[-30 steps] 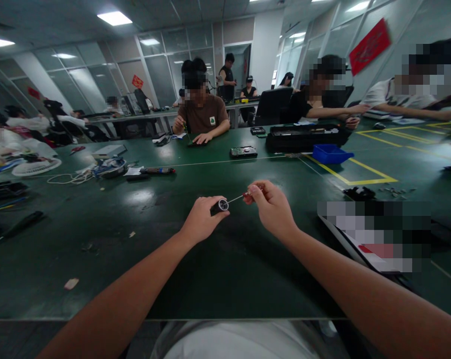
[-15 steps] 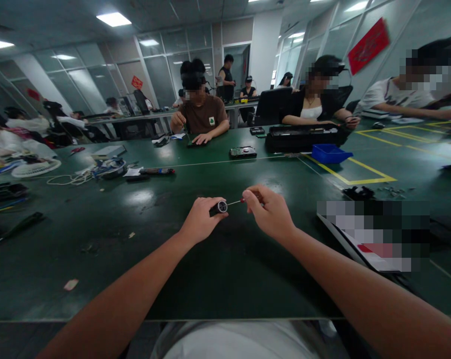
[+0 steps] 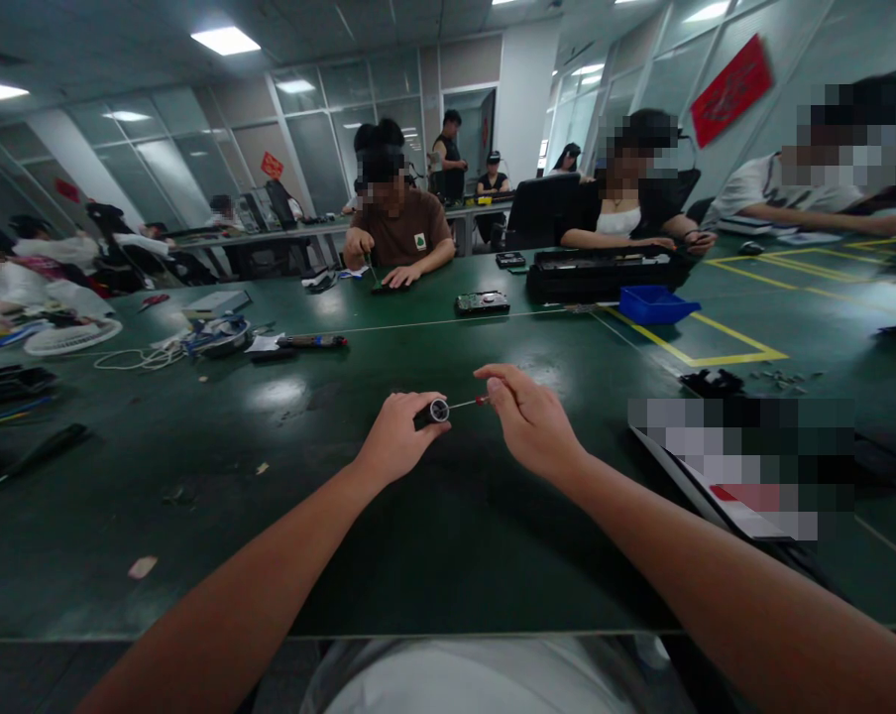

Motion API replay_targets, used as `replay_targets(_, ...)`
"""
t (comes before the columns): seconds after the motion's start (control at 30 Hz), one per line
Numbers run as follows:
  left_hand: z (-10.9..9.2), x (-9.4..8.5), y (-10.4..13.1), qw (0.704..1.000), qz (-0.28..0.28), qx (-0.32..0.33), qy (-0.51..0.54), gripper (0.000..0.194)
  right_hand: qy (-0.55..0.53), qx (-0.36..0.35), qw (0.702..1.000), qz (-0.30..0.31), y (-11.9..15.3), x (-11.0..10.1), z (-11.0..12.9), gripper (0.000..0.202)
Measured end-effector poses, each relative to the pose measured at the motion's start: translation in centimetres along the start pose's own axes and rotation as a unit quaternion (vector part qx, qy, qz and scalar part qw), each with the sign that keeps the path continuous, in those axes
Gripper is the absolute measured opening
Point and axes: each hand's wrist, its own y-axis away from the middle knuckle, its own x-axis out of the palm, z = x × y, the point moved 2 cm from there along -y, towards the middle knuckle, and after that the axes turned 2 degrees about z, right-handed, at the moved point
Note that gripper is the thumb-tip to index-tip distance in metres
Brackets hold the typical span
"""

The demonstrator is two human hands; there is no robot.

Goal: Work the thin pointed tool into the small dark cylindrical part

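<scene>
My left hand (image 3: pixel 397 436) is wrapped round a short black cylinder (image 3: pixel 430 415) with a silver-rimmed round end turned to the right; its inside is too small to make out. My right hand (image 3: pixel 531 416) grips a screwdriver (image 3: pixel 482 401) by its red handle, the index finger stretched out above it. The thin metal shaft lies nearly level, and its tip meets the rim or inside of the cylinder's round end; which of the two I cannot tell. Most of the handle is hidden in my palm. Both hands are above the green table (image 3: pixel 418 555).
A circuit board device (image 3: pixel 482 302) and a blue tray (image 3: pixel 654 305) lie farther back. Small screws (image 3: pixel 786 381) and black parts (image 3: pixel 712 384) are at right. A marker-like tool (image 3: pixel 312 341) and a tangle of cable (image 3: pixel 214 335) lie left. Co-workers sit across the table.
My right index finger has lifted and straightened away from the screwdriver handle. The cylinder and my left hand have shifted very slightly left. The co-worker opposite has lowered one hand.
</scene>
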Motion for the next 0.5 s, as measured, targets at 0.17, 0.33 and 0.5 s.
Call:
replay_targets(0.17,0.3,0.1,0.0,1.0,-0.014,-0.01,0.011,0.032,-0.131,0.043,0.99,-0.04,-0.3,0.4,-0.5,0.017)
replay_targets(0.33,0.2,-0.2,-0.1,0.998,-0.013,0.058,-0.023,0.033,-0.4,0.211,0.89,-0.051,-1.2,1.2,-2.6,0.025)
replay_targets(0.5,0.6,-0.2,-0.3,0.999,-0.007,0.037,-0.035,0.035,-0.417,0.236,0.874,-0.081,-1.4,1.4,-3.5,0.025)
